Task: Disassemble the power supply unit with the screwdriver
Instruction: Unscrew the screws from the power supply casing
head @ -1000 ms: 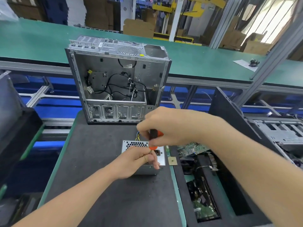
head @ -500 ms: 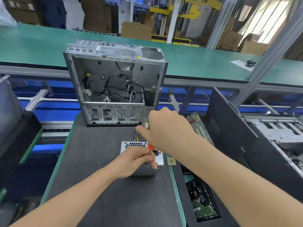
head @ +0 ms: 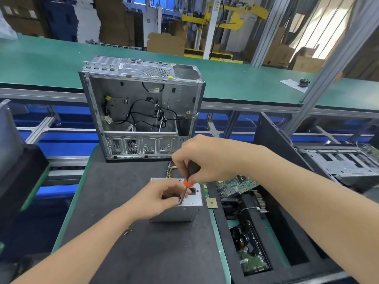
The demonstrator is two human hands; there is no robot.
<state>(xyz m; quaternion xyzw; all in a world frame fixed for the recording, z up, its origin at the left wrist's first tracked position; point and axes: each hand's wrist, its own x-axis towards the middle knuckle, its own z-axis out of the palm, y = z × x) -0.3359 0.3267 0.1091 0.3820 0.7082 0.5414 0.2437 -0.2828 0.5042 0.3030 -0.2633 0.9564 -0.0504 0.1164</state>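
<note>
The grey metal power supply unit [head: 189, 214] stands on the dark mat, its socket face turned up. My right hand [head: 207, 158] grips the black and orange handle of the screwdriver [head: 189, 175], held nearly upright with its shaft reaching down to the unit's top face. My left hand [head: 160, 198] lies over the left part of that face, fingers curled at the near edge right beside the screwdriver tip. The tip itself is hidden by my fingers. Coloured wires [head: 171, 168] trail from the unit's far side.
An open computer case [head: 141, 111] stands behind the unit. Loose screws [head: 127, 231] lie on the mat [head: 143, 253]. A CPU chip [head: 211, 202] sits at the mat's right edge. A black tray [head: 287, 240] on the right holds circuit boards and a drive.
My right hand has lifted and tilted so the screwdriver handle and shaft now show. The shaft has shifted left toward my left fingers. My left hand stays on the unit.
</note>
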